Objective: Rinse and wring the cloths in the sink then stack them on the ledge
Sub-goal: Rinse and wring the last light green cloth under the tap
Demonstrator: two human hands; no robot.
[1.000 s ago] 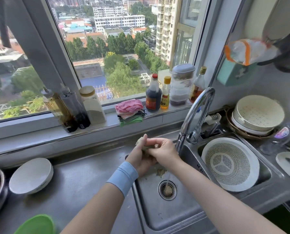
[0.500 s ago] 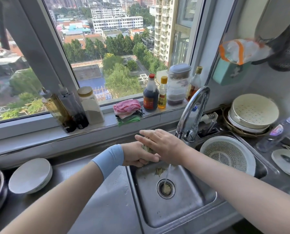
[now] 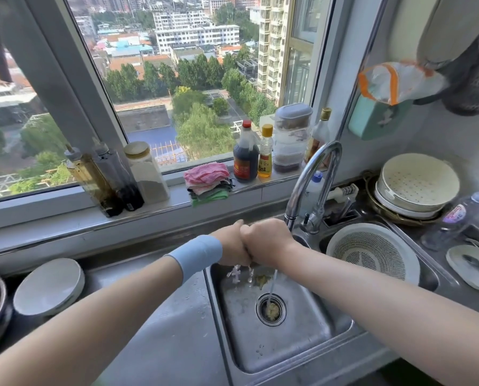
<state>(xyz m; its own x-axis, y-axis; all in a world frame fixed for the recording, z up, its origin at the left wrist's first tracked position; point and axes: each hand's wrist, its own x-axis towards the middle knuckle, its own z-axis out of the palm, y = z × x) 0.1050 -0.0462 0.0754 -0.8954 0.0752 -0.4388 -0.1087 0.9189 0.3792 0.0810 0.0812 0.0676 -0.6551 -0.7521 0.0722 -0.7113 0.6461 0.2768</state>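
My left hand point(image 3: 230, 246) and my right hand point(image 3: 269, 240) are clenched side by side over the back of the steel sink point(image 3: 302, 341). Both squeeze a pale cloth that is almost wholly hidden inside the fists. Water drips from under the fists into the basin. A thin stream runs from the tap point(image 3: 313, 176) down to the drain point(image 3: 271, 310). A stack of folded cloths point(image 3: 207, 181), pink on top and green at the bottom, lies on the window ledge point(image 3: 51, 215) behind my hands.
Oil bottles point(image 3: 93, 179) and a jar stand on the ledge at left, sauce bottles point(image 3: 246, 160) and a container at right. A white colander point(image 3: 372, 252) fills the right basin. Stacked dishes point(image 3: 416, 182) sit far right, a white lid point(image 3: 49, 285) on the left counter.
My hands have drawn together into tight fists over the cloth, which showed between them before. Drips now fall from beneath them.
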